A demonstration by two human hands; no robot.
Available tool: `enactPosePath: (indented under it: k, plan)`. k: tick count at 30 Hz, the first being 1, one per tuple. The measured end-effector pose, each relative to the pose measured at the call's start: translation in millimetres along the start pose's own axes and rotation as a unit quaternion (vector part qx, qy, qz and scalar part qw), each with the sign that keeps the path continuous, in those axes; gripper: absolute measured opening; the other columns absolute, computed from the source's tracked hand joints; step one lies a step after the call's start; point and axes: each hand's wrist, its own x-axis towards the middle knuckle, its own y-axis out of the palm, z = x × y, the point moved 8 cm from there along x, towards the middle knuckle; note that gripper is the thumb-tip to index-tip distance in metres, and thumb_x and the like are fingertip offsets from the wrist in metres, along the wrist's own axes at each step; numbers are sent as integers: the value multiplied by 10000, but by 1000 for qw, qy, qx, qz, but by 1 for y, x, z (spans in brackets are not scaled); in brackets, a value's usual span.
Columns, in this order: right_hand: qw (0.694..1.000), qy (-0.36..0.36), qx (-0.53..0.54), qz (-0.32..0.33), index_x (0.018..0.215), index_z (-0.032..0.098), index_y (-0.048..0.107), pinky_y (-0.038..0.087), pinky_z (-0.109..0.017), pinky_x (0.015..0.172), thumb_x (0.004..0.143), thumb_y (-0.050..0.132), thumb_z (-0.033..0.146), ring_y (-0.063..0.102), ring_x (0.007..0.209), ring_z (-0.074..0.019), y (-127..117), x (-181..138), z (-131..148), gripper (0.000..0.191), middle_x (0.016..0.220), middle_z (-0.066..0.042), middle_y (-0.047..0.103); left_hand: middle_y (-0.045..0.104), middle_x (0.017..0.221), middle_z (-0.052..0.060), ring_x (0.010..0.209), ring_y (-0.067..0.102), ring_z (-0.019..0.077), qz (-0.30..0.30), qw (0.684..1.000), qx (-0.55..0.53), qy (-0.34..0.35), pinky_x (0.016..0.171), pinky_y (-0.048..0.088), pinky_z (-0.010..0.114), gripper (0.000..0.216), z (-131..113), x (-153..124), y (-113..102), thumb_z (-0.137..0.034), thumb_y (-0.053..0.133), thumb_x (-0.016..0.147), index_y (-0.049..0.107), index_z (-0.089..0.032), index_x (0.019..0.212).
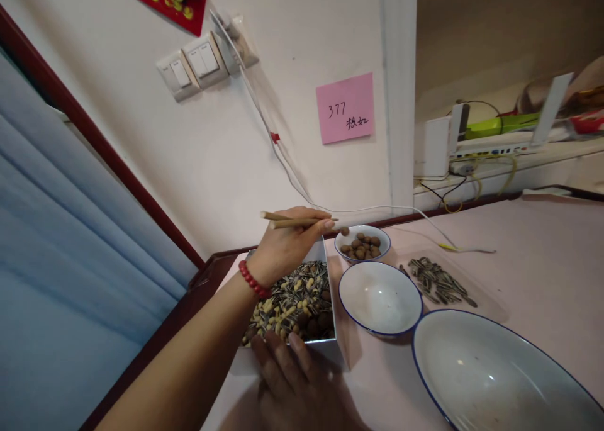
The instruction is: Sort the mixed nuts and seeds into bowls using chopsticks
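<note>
Left hand point(292, 245): closed round two chopsticks point(287, 223); brown ball point(345, 231) at their tips, by the small bowl's point(385, 237) rim; whether pinched, we cannot tell. Right hand point(295, 380): fingers apart at the box's point(318, 251) near edge, grip unclear. We advise: ball low, tips parted gently.

Just behind the left hand point(297, 242), a bead bracelet point(253, 280) is worn, red in colour. Its beads are round and rather smooth, and they are set closely in one single row. The left forearm point(189, 349) is not covered by any sleeve. The right hand point(290, 380) is darkened by shadow.
</note>
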Motion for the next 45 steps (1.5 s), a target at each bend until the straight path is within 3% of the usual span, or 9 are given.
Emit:
enactPosePath:
  k: [3,7,14,19,25,30,40,45]
  plan:
    - [1000,-5,5,-1,1013,196,722,99,-456,1249,911,548,265,425,1376,-270,-3,2,-1,213,1397,-59,594,773,933,58,847,707,177,3,999,-30,16,776,578,288,197,-7,1,10,-335,669,896,760,-182,980]
    - [1000,25,-3,9,1194,140,681,72,-424,1257,957,485,288,355,1423,-242,-3,2,-4,341,1447,-57,548,769,966,48,864,701,172,6,999,-22,24,805,568,285,217,-4,-14,3,-366,653,912,762,-202,1003]
    - [999,20,28,12,855,197,687,80,-469,1243,935,526,264,455,1342,-258,-1,1,1,191,1395,-67,595,765,991,21,899,699,177,33,998,8,-49,799,552,275,225,43,-54,-20,-379,631,925,753,-240,1054]
    - [999,-4,37,-25,825,180,680,103,-507,1225,945,463,210,531,1261,-277,-8,3,1,250,1344,-100,625,768,995,33,917,697,179,92,993,0,-79,828,543,273,187,62,-76,-14,-314,642,916,770,-216,1011]
    - [999,7,40,-16,814,185,679,130,-493,1214,954,441,190,548,1226,-272,-8,3,1,276,1323,-94,640,765,1014,61,945,691,189,137,986,-48,-79,845,537,283,199,63,-86,9,-287,648,910,767,-186,1033]
    - [998,10,55,-33,777,184,693,153,-479,1206,963,404,175,570,1173,-266,-12,4,2,343,1191,-91,702,770,969,65,888,696,178,149,984,-60,-80,787,532,263,181,63,-87,23,-259,671,891,771,-167,1011]
    - [998,4,56,-26,767,191,704,130,-477,1215,955,427,211,579,1122,-258,-14,5,2,335,1101,-95,728,766,979,86,883,687,176,141,983,-96,-73,770,527,263,192,57,-91,23,-260,672,894,769,-146,1015]
    - [998,5,60,-30,767,192,705,146,-473,1212,944,432,205,570,1122,-254,-13,3,2,325,1067,-92,731,770,929,82,838,690,165,160,978,-115,-61,744,525,245,194,56,-93,33,-262,660,907,771,-141,1010]
